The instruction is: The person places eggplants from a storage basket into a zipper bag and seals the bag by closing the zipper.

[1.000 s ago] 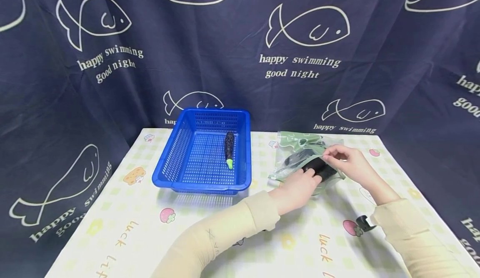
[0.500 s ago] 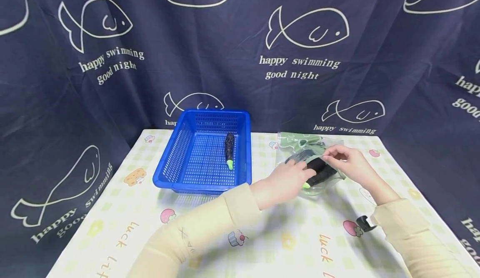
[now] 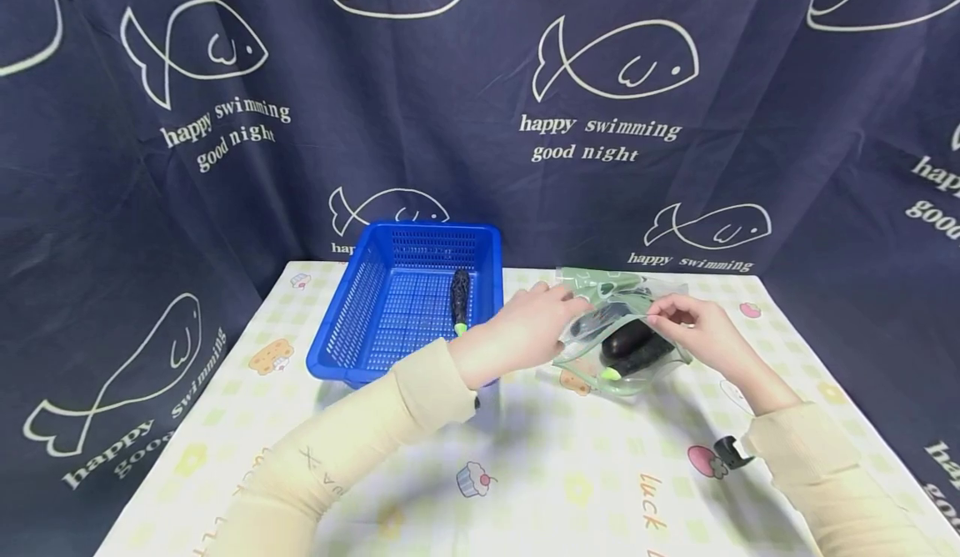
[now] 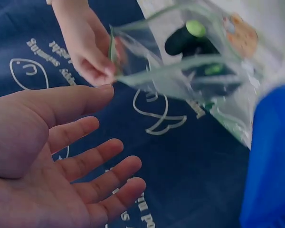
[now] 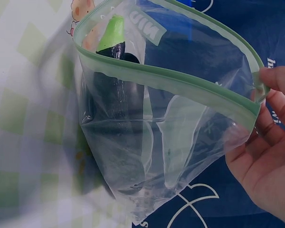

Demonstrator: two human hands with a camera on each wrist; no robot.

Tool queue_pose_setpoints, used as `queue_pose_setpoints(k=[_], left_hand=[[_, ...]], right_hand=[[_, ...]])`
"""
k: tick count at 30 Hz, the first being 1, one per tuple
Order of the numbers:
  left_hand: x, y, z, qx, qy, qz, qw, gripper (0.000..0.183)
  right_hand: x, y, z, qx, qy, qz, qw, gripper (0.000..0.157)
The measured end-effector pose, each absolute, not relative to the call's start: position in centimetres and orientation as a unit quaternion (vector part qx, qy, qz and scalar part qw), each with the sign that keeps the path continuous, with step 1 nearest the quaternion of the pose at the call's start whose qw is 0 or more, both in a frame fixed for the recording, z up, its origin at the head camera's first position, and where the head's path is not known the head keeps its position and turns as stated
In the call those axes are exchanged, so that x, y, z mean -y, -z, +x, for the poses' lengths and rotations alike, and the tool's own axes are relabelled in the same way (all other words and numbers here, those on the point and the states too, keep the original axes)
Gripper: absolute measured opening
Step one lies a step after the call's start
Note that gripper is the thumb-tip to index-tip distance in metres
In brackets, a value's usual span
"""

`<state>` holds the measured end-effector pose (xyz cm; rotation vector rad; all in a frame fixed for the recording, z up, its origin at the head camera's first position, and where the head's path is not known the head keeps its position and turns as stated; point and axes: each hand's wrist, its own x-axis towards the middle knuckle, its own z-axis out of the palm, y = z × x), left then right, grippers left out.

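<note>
A clear zip bag (image 3: 596, 282) with green edging lies on the table's right side, its mouth gaping. Inside are dark eggplants (image 3: 628, 343); a bright green stem end (image 5: 112, 35) shows near the opening in the right wrist view. My right hand (image 3: 693, 323) pinches a corner of the bag's zip rim (image 5: 218, 92) between thumb and fingers. Between the bag and the blue basket, my left hand (image 3: 528, 328) hovers with fingers spread and nothing held, as the left wrist view (image 4: 61, 156) shows. Another eggplant (image 3: 460, 294) lies in the basket, its stem partly behind my left forearm.
The blue plastic basket (image 3: 324, 353) stands at the back, left of the bag, on a checked tablecloth (image 3: 547, 490). A dark curtain (image 3: 480, 123) with fish drawings hangs behind the table. A black band piece (image 3: 731, 452) sticks out at my right sleeve.
My left hand has come out of the bag, leaving the eggplant inside, and moved left toward the basket. My right hand keeps its pinch on the bag's rim.
</note>
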<state>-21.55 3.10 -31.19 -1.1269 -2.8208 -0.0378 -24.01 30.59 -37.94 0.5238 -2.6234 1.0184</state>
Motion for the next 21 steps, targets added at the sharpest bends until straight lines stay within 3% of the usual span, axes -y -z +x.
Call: queue_pose_setpoints(k=[10, 21], left_hand=[[-0.4, 30.0, -22.7, 0.928, -0.008, -0.362, 0.088, 0.050], [1.8, 30.9, -25.6, 0.951, 0.035, -0.303, 0.054, 0.057]], right_hand=[[-30.6, 38.1, -24.0, 0.906, -0.354, 0.187, 0.139, 0.008], [-31.0, 38.3, -24.0, 0.905, -0.360, 0.181, 0.135, 0.008]])
